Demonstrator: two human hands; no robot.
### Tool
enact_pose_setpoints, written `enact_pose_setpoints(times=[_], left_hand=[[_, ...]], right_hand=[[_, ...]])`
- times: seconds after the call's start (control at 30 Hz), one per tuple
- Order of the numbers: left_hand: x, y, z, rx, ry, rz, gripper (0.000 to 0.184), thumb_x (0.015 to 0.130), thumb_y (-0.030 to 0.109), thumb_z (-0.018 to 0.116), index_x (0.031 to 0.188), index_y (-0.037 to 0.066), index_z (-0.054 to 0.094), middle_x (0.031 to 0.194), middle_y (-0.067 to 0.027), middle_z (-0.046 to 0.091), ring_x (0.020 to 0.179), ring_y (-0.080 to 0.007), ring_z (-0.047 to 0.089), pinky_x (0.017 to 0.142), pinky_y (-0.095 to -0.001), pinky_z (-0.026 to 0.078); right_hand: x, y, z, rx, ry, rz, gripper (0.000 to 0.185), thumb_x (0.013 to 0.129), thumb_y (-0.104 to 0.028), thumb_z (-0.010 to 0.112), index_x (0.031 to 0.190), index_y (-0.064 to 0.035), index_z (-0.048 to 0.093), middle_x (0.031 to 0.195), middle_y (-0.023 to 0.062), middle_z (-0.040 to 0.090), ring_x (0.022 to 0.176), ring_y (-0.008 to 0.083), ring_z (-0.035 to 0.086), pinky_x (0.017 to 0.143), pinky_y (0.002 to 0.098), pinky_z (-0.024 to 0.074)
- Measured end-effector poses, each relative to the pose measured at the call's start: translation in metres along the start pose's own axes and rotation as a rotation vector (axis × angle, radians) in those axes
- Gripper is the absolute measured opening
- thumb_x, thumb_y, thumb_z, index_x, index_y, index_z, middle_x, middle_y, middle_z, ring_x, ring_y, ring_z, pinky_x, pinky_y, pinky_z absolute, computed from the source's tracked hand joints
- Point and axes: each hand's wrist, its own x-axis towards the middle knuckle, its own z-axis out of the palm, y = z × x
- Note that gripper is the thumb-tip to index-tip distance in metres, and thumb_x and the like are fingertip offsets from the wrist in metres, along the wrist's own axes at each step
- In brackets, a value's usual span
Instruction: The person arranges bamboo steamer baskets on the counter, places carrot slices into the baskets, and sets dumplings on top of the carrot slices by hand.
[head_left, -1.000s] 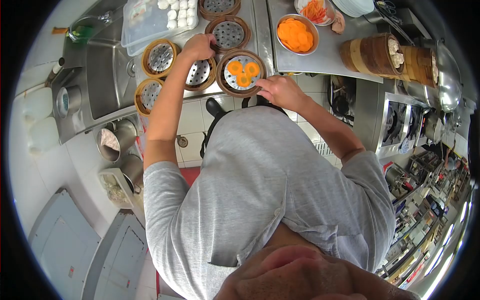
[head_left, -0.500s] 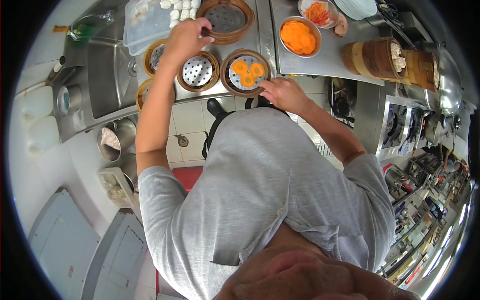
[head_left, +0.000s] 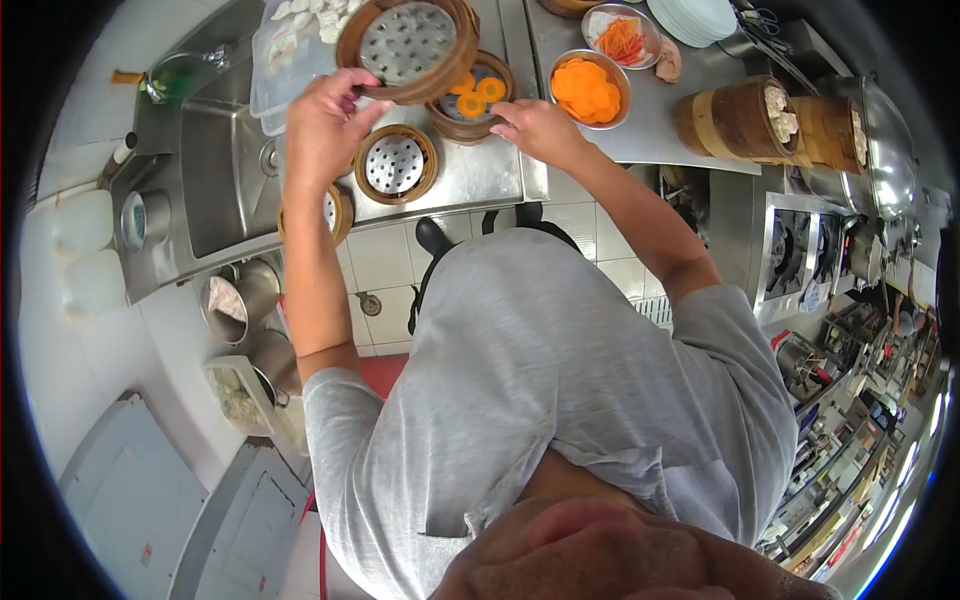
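Observation:
My left hand (head_left: 325, 120) grips the near rim of a bamboo steamer basket (head_left: 405, 45), lined with a perforated metal plate. This basket is raised and tilted, overlapping part of another bamboo steamer basket (head_left: 470, 128) behind it. Orange carrot slices (head_left: 473, 104) lie on that second basket's plate. With fingers pinched, my right hand (head_left: 540, 130) holds its right rim. Nearer me on the steel counter sits a third bamboo steamer (head_left: 396, 164) with a bare perforated plate. A further steamer (head_left: 333, 215) is partly hidden by my left forearm.
A bowl of carrot slices (head_left: 590, 92) and a bowl of carrot shreds (head_left: 622, 38) stand at the right, near stacked plates (head_left: 695, 15). Steamers with pale food (head_left: 780, 115) lie farther right. A plastic tray with white pieces (head_left: 285, 60) and a sink (head_left: 225, 150) are left.
My left hand has lifted the steamer basket and brought it closer, tilting it. The basket with carrot slices has shifted away from me and left, with my right hand at its rim.

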Motion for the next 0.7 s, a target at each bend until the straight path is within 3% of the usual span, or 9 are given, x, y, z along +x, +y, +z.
enact_pose_setpoints(times=[0.03, 0.17, 0.3, 0.43, 0.5, 0.6, 0.7], left_hand=[[0.0, -0.001, 0.011, -0.008, -0.033, -0.039, 0.032, 0.075, 0.014, 0.088, 0.102, 0.009, 0.073, 0.079, -0.0058, 0.066, 0.068, -0.0147, 0.059, 0.065, -0.0308, 0.052], [-0.002, -0.004, 0.051, -0.023, -0.137, -0.076, 0.032, 0.075, 0.016, 0.088, 0.103, 0.008, 0.073, 0.078, -0.0081, 0.065, 0.066, -0.0178, 0.06, 0.065, -0.0331, 0.052], [-0.006, -0.009, 0.076, 0.013, -0.202, -0.083, 0.032, 0.076, 0.018, 0.087, 0.103, 0.009, 0.073, 0.078, -0.0112, 0.064, 0.068, -0.0215, 0.064, 0.065, -0.0363, 0.053], [-0.011, -0.008, 0.085, 0.062, -0.212, -0.064, 0.031, 0.076, 0.019, 0.087, 0.102, 0.011, 0.073, 0.079, -0.0119, 0.064, 0.066, -0.026, 0.065, 0.066, -0.0401, 0.053], [-0.017, -0.007, 0.089, 0.108, -0.235, -0.053, 0.031, 0.075, 0.018, 0.087, 0.102, 0.012, 0.073, 0.08, -0.012, 0.064, 0.066, -0.0274, 0.065, 0.066, -0.0412, 0.053], [-0.018, -0.006, 0.091, 0.112, -0.215, -0.026, 0.031, 0.075, 0.017, 0.086, 0.103, 0.012, 0.072, 0.084, -0.0122, 0.065, 0.067, -0.0286, 0.065, 0.066, -0.0424, 0.052], [-0.017, -0.004, 0.085, 0.146, -0.203, -0.017, 0.032, 0.076, 0.017, 0.086, 0.104, 0.012, 0.071, 0.087, -0.0127, 0.065, 0.068, -0.029, 0.066, 0.066, -0.0425, 0.052]], right_hand=[[0.001, 0.0, 0.002, 0.005, 0.016, 0.008, 0.032, 0.092, -0.029, 0.069, 0.117, -0.0092, 0.068, 0.097, 0.015, 0.072, 0.092, 0.035, 0.07, 0.077, 0.0474, 0.0569], [-0.007, -0.008, -0.002, -0.032, -0.054, 0.029, 0.03, 0.093, -0.028, 0.067, 0.117, -0.01, 0.066, 0.096, 0.0147, 0.072, 0.09, 0.0353, 0.07, 0.076, 0.0481, 0.0572], [-0.018, -0.004, 0.009, -0.006, 0.027, 0.02, 0.031, 0.093, -0.024, 0.068, 0.12, -0.0108, 0.064, 0.092, 0.0136, 0.072, 0.087, 0.0348, 0.071, 0.075, 0.0483, 0.0578], [-0.049, 0.03, -0.01, 0.287, 0.247, 0.066, 0.02, 0.088, -0.017, 0.072, 0.105, -0.0076, 0.072, 0.1, 0.0153, 0.072, 0.088, 0.0357, 0.07, 0.076, 0.0457, 0.058], [-0.05, 0.049, -0.032, 0.187, 0.309, 0.334, 0.021, 0.086, -0.02, 0.075, 0.102, -0.0071, 0.075, 0.105, 0.0158, 0.072, 0.094, 0.0336, 0.07, 0.08, 0.0448, 0.0574], [-0.033, 0.083, -0.052, -0.177, 0.332, 0.207, 0.027, 0.083, -0.02, 0.076, 0.107, -0.0088, 0.075, 0.103, 0.0145, 0.073, 0.097, 0.0314, 0.07, 0.084, 0.0451, 0.0567], [-0.016, 0.095, -0.05, -0.193, 0.265, 0.158, 0.028, 0.083, -0.024, 0.075, 0.108, -0.009, 0.075, 0.101, 0.0142, 0.073, 0.098, 0.0319, 0.069, 0.085, 0.0465, 0.0562]])
